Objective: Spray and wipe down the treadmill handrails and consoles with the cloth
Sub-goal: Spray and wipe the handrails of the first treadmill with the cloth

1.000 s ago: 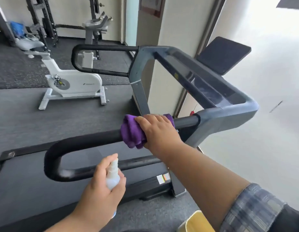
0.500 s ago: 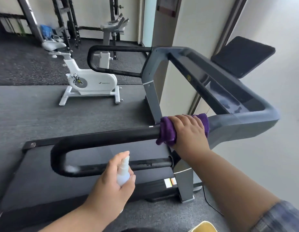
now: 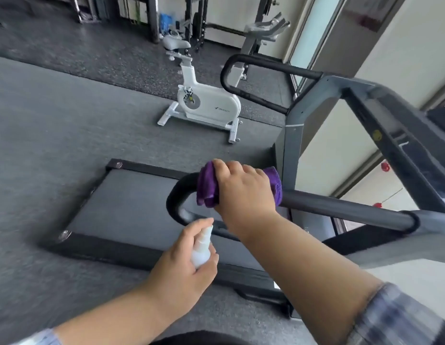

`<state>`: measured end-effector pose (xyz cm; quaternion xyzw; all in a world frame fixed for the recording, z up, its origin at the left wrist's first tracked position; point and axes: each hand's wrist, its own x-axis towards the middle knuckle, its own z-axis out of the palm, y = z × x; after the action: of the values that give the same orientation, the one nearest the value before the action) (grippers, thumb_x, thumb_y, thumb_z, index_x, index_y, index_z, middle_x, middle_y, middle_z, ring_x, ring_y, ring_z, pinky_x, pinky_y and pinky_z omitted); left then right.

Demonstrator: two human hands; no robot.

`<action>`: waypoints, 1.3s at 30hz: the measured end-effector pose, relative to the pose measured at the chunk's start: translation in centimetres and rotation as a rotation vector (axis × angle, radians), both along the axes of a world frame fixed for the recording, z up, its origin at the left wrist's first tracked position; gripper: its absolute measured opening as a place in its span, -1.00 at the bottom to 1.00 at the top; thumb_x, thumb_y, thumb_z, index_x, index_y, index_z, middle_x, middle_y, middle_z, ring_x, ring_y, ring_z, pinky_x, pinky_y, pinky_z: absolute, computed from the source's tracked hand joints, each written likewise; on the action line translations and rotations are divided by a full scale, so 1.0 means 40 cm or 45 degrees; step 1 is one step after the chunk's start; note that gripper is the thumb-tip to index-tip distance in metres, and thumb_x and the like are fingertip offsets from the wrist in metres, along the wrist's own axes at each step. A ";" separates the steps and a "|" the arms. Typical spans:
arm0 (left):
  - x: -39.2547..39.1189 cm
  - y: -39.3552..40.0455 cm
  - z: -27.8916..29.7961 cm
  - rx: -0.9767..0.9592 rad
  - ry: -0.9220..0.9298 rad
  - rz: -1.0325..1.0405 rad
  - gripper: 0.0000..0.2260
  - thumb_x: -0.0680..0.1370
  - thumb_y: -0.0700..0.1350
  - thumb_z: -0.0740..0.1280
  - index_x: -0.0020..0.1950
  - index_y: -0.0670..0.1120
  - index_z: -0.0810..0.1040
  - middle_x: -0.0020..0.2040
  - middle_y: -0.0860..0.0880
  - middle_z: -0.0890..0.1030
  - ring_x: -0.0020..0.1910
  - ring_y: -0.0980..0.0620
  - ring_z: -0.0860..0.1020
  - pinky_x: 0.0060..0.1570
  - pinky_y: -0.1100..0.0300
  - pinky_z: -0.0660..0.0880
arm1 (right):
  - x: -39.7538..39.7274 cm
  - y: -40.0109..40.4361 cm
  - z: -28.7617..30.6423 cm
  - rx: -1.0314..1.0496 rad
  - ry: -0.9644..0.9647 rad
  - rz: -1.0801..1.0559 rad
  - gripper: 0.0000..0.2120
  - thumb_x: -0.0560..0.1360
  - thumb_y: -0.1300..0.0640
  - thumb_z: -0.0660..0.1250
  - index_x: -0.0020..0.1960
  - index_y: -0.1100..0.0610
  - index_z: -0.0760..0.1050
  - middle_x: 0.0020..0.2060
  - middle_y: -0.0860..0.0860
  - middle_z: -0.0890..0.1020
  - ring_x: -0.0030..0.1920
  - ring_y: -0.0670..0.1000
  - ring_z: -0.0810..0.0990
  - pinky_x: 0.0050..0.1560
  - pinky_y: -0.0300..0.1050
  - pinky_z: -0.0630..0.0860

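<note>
The near black handrail (image 3: pixel 341 207) of the grey treadmill runs from the console (image 3: pixel 390 145) at the right to a curved end at the centre. My right hand (image 3: pixel 244 190) grips a purple cloth (image 3: pixel 207 188) wrapped round this rail, close to the bend. Below it, my left hand (image 3: pixel 181 272) holds a small white spray bottle (image 3: pixel 201 250), nozzle up, just under the rail's lower bar. The far handrail (image 3: pixel 266 64) loops out behind the console.
The treadmill belt (image 3: pixel 122 210) lies under the rail. A white exercise bike (image 3: pixel 206 105) stands on the grey floor beyond. Racks and another bike stand at the back wall. A wall and window are at the right.
My right hand has slid the cloth along the rail from the console end toward the curved end. The view has swung left. My left hand still holds the bottle.
</note>
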<state>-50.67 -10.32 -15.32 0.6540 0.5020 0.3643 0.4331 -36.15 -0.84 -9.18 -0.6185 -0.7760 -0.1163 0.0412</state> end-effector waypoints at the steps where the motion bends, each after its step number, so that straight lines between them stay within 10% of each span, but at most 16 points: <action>1: -0.024 -0.003 -0.004 -0.006 -0.001 0.019 -0.38 0.53 -0.12 0.38 0.14 0.60 0.19 -0.02 0.26 0.56 -0.03 0.14 0.57 -0.12 0.48 0.42 | -0.034 0.009 0.005 -0.029 -0.037 0.026 -0.28 0.38 -0.08 0.48 0.44 0.01 0.25 0.18 0.01 0.54 0.15 0.15 0.56 0.12 0.04 0.42; 9: -0.155 -0.009 -0.051 -0.022 -0.002 0.194 -0.41 0.52 -0.09 0.38 0.16 0.58 0.21 -0.04 0.17 0.61 -0.03 0.14 0.58 -0.11 0.44 0.43 | -0.259 0.065 -0.038 -0.126 -0.736 0.275 -0.76 0.54 0.07 0.27 0.20 0.02 0.49 0.09 0.05 0.56 0.10 0.17 0.53 0.05 0.06 0.36; 14: -0.161 0.005 -0.042 0.023 -0.006 0.190 -0.35 0.50 -0.18 0.42 0.18 0.56 0.26 0.02 0.30 0.58 0.00 0.21 0.58 -0.10 0.50 0.42 | -0.317 0.089 -0.119 -0.238 -1.037 0.462 -0.71 0.63 0.09 0.11 0.25 0.02 0.52 0.15 0.03 0.59 0.17 0.19 0.53 0.17 0.11 0.36; 32: 0.018 0.080 0.038 0.094 -0.010 -0.015 -0.40 0.51 -0.14 0.39 0.10 0.58 0.24 0.02 0.08 0.61 -0.09 0.09 0.57 -0.05 0.13 0.52 | 0.074 -0.001 0.005 -0.081 0.095 -0.064 -0.29 0.35 -0.25 0.44 0.41 -0.06 0.32 0.14 -0.03 0.55 0.13 0.13 0.56 0.08 0.05 0.46; 39: 0.183 0.084 0.085 0.150 0.019 -0.071 -0.33 0.52 -0.19 0.39 0.04 0.63 0.22 -0.05 0.11 0.62 -0.13 0.14 0.56 -0.29 0.51 0.42 | 0.340 -0.087 -0.009 0.052 0.143 -0.170 -0.27 0.29 -0.27 0.44 0.39 -0.06 0.39 0.11 -0.06 0.59 0.11 0.12 0.58 0.11 0.06 0.47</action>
<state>-43.35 -6.94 -11.93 0.6948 0.4644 0.3760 0.4003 -22.56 -4.34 -9.53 -0.6736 -0.7269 -0.0997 0.0892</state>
